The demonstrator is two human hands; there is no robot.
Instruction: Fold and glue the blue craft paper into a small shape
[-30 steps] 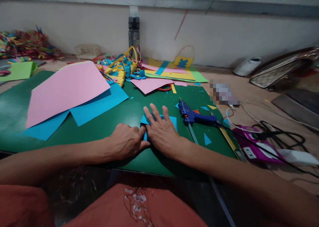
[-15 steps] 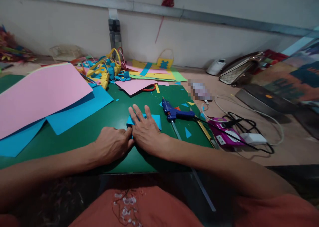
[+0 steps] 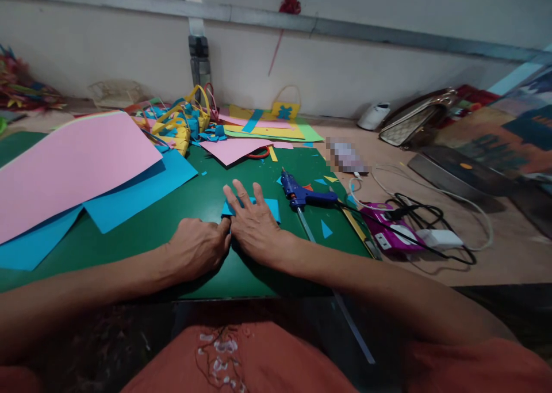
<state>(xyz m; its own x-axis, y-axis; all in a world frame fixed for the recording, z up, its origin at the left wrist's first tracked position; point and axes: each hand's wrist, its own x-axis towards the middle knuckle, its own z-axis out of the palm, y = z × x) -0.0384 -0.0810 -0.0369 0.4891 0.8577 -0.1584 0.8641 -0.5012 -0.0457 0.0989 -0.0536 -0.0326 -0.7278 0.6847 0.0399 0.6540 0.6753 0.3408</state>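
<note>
A small blue piece of paper [image 3: 271, 210] lies on the green board, mostly covered by my right hand [image 3: 255, 223]. That hand presses flat on it with the fingers spread. Beside its wrist side, my left hand [image 3: 199, 244] is closed, its thumb and curled fingers at the paper's near left edge; the held part is largely hidden. To the right of my right hand lies a blue hot glue gun [image 3: 308, 194], its long clear glue stick [image 3: 351, 324] running under my forearm past the board's near edge.
Large pink [image 3: 81, 171] and blue sheets [image 3: 142, 194] cover the board's left side. Yellow and blue paper baskets [image 3: 175, 128] stand at the back. Red-handled scissors [image 3: 260, 153] lie under pink paper. At right are a purple power strip [image 3: 390, 232], cords and paper scraps [image 3: 326, 229].
Both hands stay at the blue paper in nearly the same pose. The view has shifted very slightly.
</note>
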